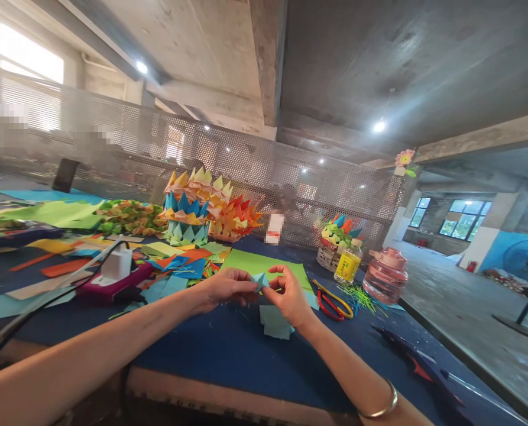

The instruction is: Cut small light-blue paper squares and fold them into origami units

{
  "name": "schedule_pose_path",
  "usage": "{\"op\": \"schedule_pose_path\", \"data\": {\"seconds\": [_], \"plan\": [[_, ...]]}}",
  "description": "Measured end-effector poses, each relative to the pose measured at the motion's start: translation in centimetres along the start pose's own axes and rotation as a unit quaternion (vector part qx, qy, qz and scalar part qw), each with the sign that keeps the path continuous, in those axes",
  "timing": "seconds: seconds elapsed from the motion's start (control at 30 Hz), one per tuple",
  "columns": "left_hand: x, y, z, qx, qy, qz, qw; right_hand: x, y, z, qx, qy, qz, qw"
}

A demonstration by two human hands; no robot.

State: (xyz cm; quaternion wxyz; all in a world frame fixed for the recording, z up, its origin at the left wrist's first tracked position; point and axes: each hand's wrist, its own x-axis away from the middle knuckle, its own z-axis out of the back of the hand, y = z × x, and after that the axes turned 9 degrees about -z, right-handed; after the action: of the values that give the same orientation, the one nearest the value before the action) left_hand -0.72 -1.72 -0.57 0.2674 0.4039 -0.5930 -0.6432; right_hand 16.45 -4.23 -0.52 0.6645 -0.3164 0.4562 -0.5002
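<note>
Well inside table edge [228, 383], folded paper [259, 283]

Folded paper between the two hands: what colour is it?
The folded paper is light blue-green, shown in the head view.

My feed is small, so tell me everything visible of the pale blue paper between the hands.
The paper is a small, pale blue, matte-looking piece. It appears folded, with a pointed top, but much of it is covered, so its full shape can't be told. It is held above the dark blue table, pinched by the left hand, while the right hand meets its other side.
</note>
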Motion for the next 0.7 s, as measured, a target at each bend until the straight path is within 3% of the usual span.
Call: {"op": "schedule_pose_path", "data": {"seconds": [0.27, 0.7], "plan": [[-0.02, -0.21, 0.13, -0.012, 0.004, 0.007, 1.0, 0.29, -0.26, -0.19, -0.002, -0.005, 0.023, 1.0], [-0.08, -0.27, 0.36, 0.037, 0.01, 0.007, 0.999, 0.3, -0.31, -0.01, 0.115, 0.008, 0.07, 0.991]]}}
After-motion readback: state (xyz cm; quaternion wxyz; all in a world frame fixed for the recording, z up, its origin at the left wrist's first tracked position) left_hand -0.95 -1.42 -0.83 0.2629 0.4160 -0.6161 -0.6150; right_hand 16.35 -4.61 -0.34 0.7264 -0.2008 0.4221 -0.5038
